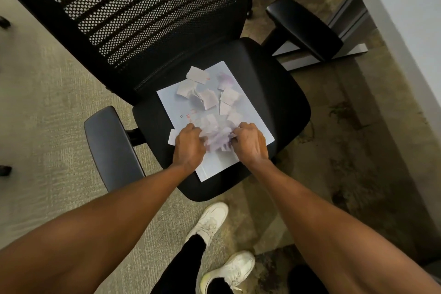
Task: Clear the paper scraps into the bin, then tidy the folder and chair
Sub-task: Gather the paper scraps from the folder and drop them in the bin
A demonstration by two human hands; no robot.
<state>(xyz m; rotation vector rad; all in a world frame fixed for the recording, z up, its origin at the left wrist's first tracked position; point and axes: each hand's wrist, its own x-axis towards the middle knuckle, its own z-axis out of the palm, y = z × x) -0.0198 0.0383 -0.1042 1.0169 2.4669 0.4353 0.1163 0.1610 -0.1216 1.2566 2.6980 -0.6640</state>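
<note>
- Since it rolls and swivels, chair (274,83) at frame centre is best moved by the backrest, judging by its build; base hidden under seat.
- Folder (171,100) lies flat on seat: thin, probably slick, lift by an edge.
- Paper scraps (207,99) strewn on it: featherlight, scoop don't pinch.
- Left hand (188,145) and right hand (250,143) each have their grip bunched on blurred scraps mid-frame.
- Bin not visible.
</note>
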